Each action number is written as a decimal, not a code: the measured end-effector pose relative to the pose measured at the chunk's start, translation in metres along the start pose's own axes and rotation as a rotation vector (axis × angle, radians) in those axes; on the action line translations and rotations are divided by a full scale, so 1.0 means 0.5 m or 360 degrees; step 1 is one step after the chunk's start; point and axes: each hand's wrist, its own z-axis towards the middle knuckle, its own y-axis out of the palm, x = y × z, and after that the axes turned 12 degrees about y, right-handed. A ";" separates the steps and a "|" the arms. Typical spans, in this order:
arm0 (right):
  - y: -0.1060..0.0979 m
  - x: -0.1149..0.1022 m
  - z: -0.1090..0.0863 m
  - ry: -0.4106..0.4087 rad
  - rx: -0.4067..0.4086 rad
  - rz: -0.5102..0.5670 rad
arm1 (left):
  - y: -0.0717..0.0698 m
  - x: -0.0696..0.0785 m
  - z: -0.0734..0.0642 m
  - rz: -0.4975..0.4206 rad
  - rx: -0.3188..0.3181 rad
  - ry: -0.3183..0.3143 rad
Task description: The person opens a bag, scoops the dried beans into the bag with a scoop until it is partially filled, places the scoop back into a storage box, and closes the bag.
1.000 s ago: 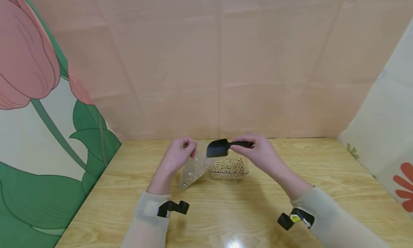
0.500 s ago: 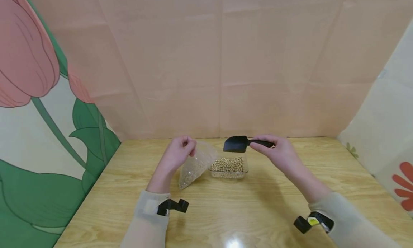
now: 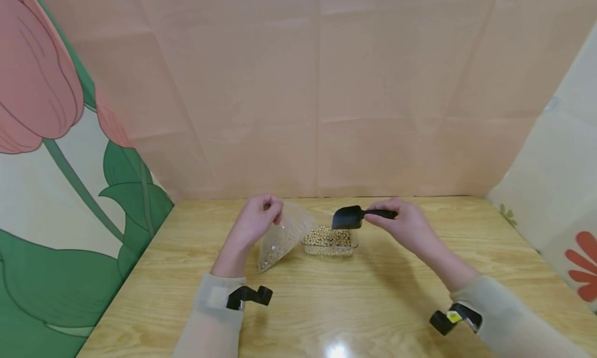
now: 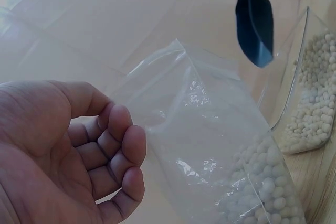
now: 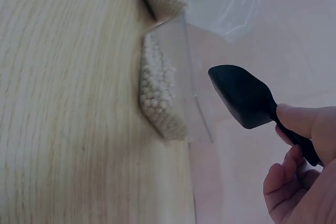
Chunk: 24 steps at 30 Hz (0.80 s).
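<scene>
In the head view my left hand (image 3: 255, 218) pinches the upper edge of a clear plastic bag (image 3: 283, 233). Pale round beans, like soybeans (image 4: 262, 190), lie in the bottom of the bag, seen close up in the left wrist view. My right hand (image 3: 404, 222) grips a black scoop (image 3: 347, 218) by its handle. The scoop's blade hangs above the right rear of a clear rectangular container (image 3: 331, 248), apart from it. Similar beans (image 3: 326, 235) fill much of the container. No beans show on the part of the blade visible in the left wrist view (image 4: 255, 24).
Bag and container stand side by side on a wooden table (image 3: 298, 306), near its back edge. Behind rises a pinkish cloth backdrop (image 3: 317, 99). Flower-printed panels (image 3: 42, 192) flank the left and right sides. Each wrist wears a small black camera (image 3: 265, 296).
My right hand has carried the scoop rightward, away from the bag's mouth, and then lowered it slightly. My left hand keeps its hold on the bag in nearly the same place.
</scene>
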 end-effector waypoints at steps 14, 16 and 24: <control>0.029 -0.010 0.021 -0.0109 0.0009 -0.0339 | 0.001 -0.002 0.003 0.0025 -0.0001 0.0012; 0.032 -0.016 0.023 -0.0119 0.0009 -0.0376 | 0.002 -0.001 0.003 0.0029 0.0001 0.0011; 0.042 -0.033 0.029 -0.0185 0.0023 -0.0532 | -0.002 0.000 0.002 0.0021 0.0014 -0.0018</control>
